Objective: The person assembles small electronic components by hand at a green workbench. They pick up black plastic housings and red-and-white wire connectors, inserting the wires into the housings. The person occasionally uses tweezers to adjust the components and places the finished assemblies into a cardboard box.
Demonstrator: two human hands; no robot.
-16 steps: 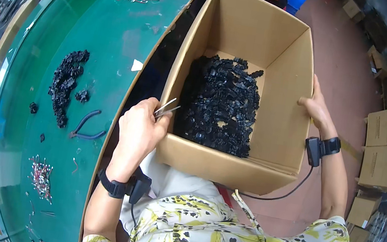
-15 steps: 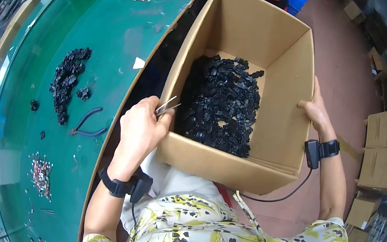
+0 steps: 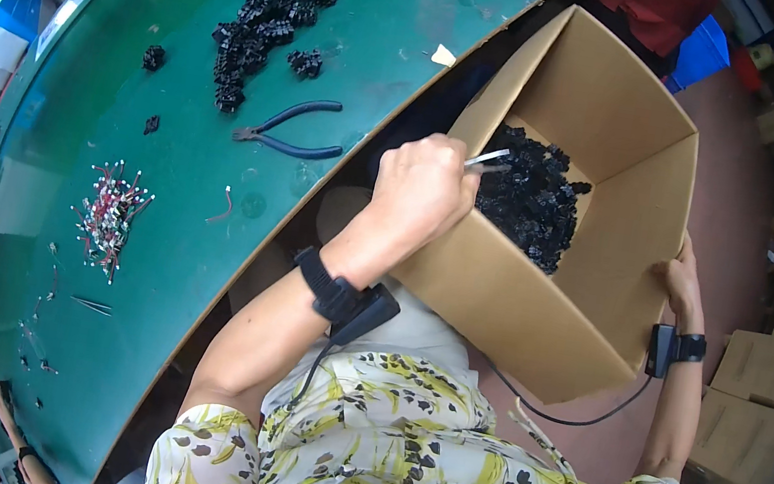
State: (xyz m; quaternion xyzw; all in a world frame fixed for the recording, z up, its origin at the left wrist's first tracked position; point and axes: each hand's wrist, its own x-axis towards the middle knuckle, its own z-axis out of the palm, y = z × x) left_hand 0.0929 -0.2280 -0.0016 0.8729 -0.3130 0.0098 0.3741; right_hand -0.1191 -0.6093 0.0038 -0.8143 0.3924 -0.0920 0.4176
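Note:
A deep open cardboard box [image 3: 515,298] stands tilted in front of me, beside the table. Inside it lies a heap of small black plastic parts [image 3: 535,205]. My left hand [image 3: 424,187] is closed at the box's near left rim, with metal tweezers [image 3: 489,160] in its grip. The tweezers' tips point over the black parts. On the far right side, my right hand [image 3: 682,281] holds the box wall, thumb on the inside; its other fingers are mostly hidden behind the cardboard.
The green tabletop [image 3: 158,348] carries piles of black parts [image 3: 256,34], dark-handled pliers [image 3: 294,128], red-and-white wire leads [image 3: 110,218] and another pair of tweezers [image 3: 91,305]. Stacked cartons [image 3: 748,441] line the right. Another person's arm [image 3: 14,426] shows lower left; a red garment [image 3: 656,11] is ahead.
The view has turned, with the table's contents shifting up and right. The box has turned and tips more, both hands still on it. Another person's arm has appeared at lower left.

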